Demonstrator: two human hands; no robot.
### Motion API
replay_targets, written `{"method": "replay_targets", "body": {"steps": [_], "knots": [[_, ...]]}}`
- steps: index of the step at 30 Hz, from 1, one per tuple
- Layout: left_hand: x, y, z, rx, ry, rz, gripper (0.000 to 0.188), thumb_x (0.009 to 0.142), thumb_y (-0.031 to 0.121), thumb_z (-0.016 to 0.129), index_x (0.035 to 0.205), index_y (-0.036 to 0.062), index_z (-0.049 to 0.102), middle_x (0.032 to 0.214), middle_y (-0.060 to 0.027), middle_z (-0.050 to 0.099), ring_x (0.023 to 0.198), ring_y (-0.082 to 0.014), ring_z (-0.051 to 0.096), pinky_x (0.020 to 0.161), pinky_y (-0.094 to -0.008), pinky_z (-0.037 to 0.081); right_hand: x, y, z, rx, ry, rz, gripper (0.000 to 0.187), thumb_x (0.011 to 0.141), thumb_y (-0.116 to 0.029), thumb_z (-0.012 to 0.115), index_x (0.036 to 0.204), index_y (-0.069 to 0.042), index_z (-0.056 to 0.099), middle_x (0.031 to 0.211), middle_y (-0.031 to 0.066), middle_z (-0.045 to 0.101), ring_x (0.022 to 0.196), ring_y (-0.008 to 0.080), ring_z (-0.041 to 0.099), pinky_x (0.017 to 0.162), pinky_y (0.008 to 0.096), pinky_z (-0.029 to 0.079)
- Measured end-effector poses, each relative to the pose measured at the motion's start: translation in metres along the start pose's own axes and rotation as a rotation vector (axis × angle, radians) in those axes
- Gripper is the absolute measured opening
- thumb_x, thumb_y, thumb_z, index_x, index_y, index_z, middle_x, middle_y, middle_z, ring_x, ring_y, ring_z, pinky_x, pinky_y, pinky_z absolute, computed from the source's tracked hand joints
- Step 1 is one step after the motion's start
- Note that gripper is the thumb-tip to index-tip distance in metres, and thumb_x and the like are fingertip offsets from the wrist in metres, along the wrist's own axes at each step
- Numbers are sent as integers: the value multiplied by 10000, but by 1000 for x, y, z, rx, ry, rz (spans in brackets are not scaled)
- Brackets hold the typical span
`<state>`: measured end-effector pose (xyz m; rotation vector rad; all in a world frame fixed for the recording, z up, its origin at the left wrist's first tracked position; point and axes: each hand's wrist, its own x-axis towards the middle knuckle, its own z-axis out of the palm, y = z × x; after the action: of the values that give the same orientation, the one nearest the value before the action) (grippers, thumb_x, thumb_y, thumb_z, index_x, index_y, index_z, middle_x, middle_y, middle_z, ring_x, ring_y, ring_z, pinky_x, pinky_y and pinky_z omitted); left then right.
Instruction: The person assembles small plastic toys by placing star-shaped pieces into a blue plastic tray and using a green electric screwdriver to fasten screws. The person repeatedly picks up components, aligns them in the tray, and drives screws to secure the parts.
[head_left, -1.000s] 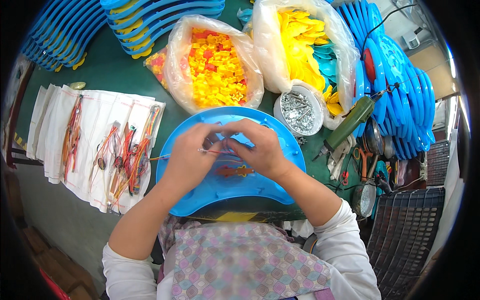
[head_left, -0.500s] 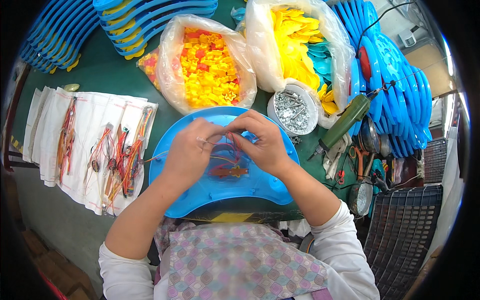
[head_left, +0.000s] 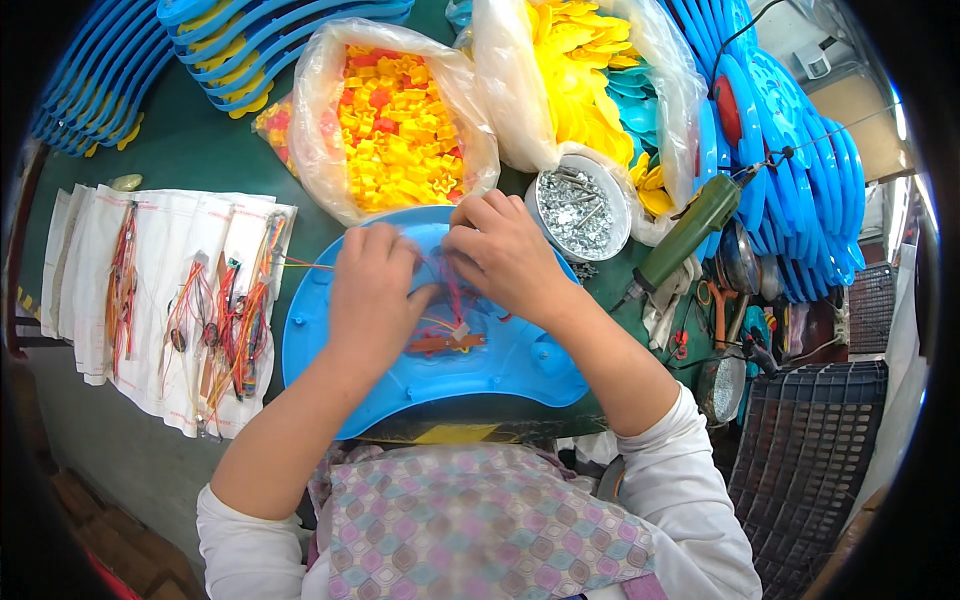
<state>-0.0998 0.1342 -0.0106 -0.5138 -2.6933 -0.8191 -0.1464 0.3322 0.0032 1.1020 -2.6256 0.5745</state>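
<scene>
A blue plastic shell [head_left: 480, 388] lies hollow side up in front of me, with both hands over its far half. Inside it sits a narrow brown circuit board [head_left: 432, 345] with thin wires. Pink and red wires [head_left: 455, 292] rise between my hands to the fingertips of my right hand [head_left: 505, 258], which is closed on them. My left hand [head_left: 375, 295] bends over the shell's left part, thumb apart; its fingertips are smeared by motion and partly hidden. A small pale connector [head_left: 460, 331] is beside the board.
Wire bundles [head_left: 245, 335] lie on white sheets [head_left: 150, 300] at left. Behind the shell stand a bag of yellow and red parts [head_left: 400, 135], a bag of yellow and teal parts [head_left: 580, 90] and a screw bowl [head_left: 580, 210]. A green electric screwdriver [head_left: 690, 235] hangs right, near stacked blue shells [head_left: 790, 180].
My hands have moved apart from their close pinch; the left has turned fingers-down over the shell. The small pale connector now shows beside the board. The whole view has shifted slightly.
</scene>
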Motion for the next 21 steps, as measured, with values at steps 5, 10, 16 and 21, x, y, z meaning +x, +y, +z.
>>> {"method": "replay_targets", "body": {"steps": [5, 10, 16, 21], "knots": [[-1, -2, 3, 11, 16, 21, 385, 634, 112, 888, 955, 41, 687, 1070, -126, 588, 1030, -327, 555, 914, -418, 488, 4, 3, 3, -21, -32, -14, 137, 790, -127, 756, 901, -106, 680, 992, 50, 586, 990, 268, 552, 835, 394, 423], [-1, 0, 2, 11, -7, 15, 380, 653, 113, 877, 975, 35, 691, 1080, -125, 590, 1033, -327, 557, 905, -422, 489, 5, 3, 12, -63, -17, -49, 76, 791, -112, 702, 864, -102, 681, 970, 59, 594, 981, 261, 581, 836, 392, 467], [-1, 1, 4, 48, 2, 69, 375, 680, 133, 855, 1021, 87, 705, 1063, -104, 581, 1029, -311, 558, 870, -428, 482, -8, -6, -5, -61, -3, 152, 93, 797, -114, 728, 871, -105, 673, 912, 53, 587, 916, 261, 617, 754, 387, 532], [-1, 1, 8, 137, -22, 117, 390, 708, 162, 835, 1077, 176, 712, 1085, -85, 571, 1063, -300, 548, 877, -440, 467, -23, -18, -10, 114, 86, 324, 138, 792, -144, 791, 866, -111, 679, 873, 43, 577, 889, 259, 605, 726, 391, 535]]}}
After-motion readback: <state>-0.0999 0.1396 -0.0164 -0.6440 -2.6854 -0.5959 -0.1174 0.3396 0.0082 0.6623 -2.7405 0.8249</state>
